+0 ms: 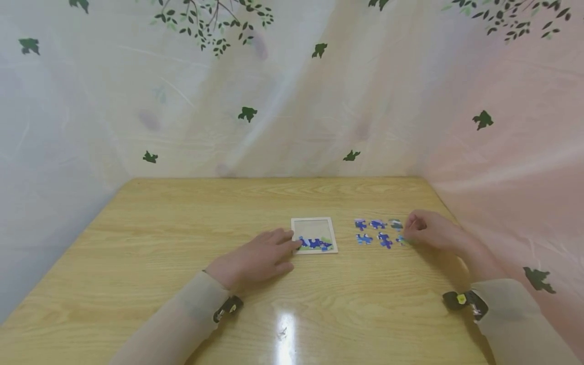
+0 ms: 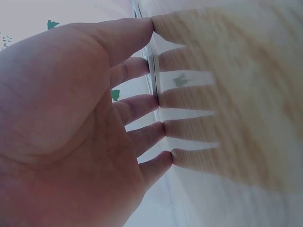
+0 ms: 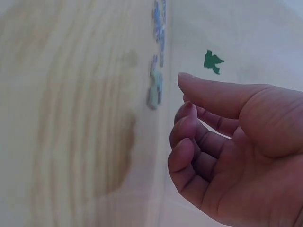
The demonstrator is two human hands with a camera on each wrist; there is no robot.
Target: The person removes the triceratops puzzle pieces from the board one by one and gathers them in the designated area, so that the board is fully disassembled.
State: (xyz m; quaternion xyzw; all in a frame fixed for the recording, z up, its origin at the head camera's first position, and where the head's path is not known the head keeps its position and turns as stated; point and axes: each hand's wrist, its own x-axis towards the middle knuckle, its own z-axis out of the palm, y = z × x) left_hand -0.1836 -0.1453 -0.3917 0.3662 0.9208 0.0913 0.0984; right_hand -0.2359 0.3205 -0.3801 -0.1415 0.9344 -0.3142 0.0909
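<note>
A small square puzzle tray (image 1: pixel 334 235) with a pale frame lies on the table; joined blue and green jigsaw pieces (image 1: pixel 315 244) fill its lower part. My left hand (image 1: pixel 260 256) rests beside it, spread fingers on the table and fingertips at the tray's left edge. The left wrist view shows those fingertips (image 2: pixel 156 165) touching the wood. My right hand (image 1: pixel 431 230) hovers just right of the loose jigsaw pieces (image 1: pixel 384 240), fingers loosely curled and thumb near the index finger. Nothing shows between them in the right wrist view, where a greenish piece (image 3: pixel 155 90) lies close by.
The loose pieces lie in two rows to the right of the tray. A wood-grain table (image 1: pixel 182 213) spreads around both hands. Behind it hangs a pale curtain (image 1: pixel 292 101) with green leaf shapes, and a pinkish one (image 1: pixel 515 167) runs along the right side.
</note>
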